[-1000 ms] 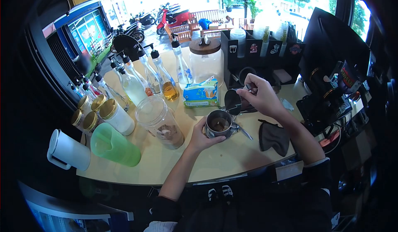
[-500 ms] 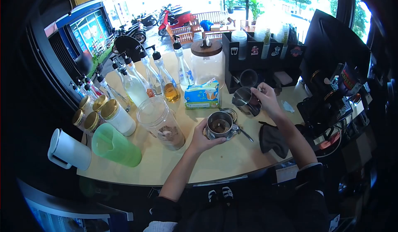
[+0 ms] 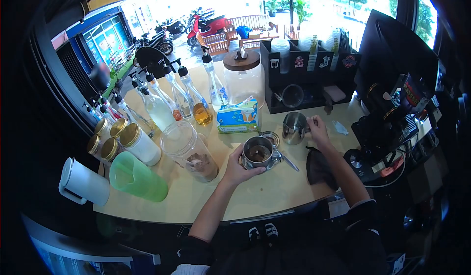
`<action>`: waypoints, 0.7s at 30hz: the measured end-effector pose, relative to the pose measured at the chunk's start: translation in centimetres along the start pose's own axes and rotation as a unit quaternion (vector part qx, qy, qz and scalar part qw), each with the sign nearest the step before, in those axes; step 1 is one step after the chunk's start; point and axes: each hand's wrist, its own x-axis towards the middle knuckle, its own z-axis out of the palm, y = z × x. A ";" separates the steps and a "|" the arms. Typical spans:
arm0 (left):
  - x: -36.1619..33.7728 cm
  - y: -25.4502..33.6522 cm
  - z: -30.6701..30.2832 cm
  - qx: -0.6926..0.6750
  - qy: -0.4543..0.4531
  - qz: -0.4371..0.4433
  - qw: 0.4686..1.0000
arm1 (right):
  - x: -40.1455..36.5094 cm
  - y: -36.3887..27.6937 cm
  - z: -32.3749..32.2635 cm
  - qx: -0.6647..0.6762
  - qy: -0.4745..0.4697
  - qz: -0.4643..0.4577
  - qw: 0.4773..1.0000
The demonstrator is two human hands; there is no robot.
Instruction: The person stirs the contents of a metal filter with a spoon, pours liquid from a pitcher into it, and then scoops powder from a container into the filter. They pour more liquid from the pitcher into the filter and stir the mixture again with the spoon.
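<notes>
My left hand (image 3: 239, 168) is wrapped round the side of a small metal cup (image 3: 258, 161) on the counter, with brown contents inside. To the right, my right hand (image 3: 318, 130) pinches the handle of a shiny metal milk pitcher (image 3: 294, 127), which looks upright at counter level. A spoon (image 3: 289, 162) lies just right of the cup. Behind the cup is a round metal lid-like piece (image 3: 271, 137), partly hidden by it. A dark cloth (image 3: 319, 169) lies under my right forearm.
Left of the cup stands a clear jar (image 3: 184, 142) of brown powder, then a green pitcher (image 3: 140, 177) and a white jug (image 3: 83, 181). Pump bottles (image 3: 196, 103) and a blue tissue pack (image 3: 238, 118) are behind. A black cup organizer (image 3: 309, 64) and coffee equipment (image 3: 387, 127) stand right.
My right hand has come down towards me with the milk pitcher, which has gone from tilted to more upright. My left hand stays on the metal cup.
</notes>
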 end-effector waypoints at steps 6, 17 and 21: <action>0.0 0.4 -0.1 -0.013 0.001 -0.005 1.000 | -5.9 -6.0 1.7 -0.257 0.031 -0.231 0.938; -0.1 0.5 0.1 0.001 0.004 -0.008 1.000 | -11.0 -1.2 4.1 -0.543 -0.229 -0.231 0.774; -0.1 0.5 0.1 0.003 0.004 -0.006 1.000 | -11.0 -1.4 4.1 -0.584 -0.221 -0.213 0.752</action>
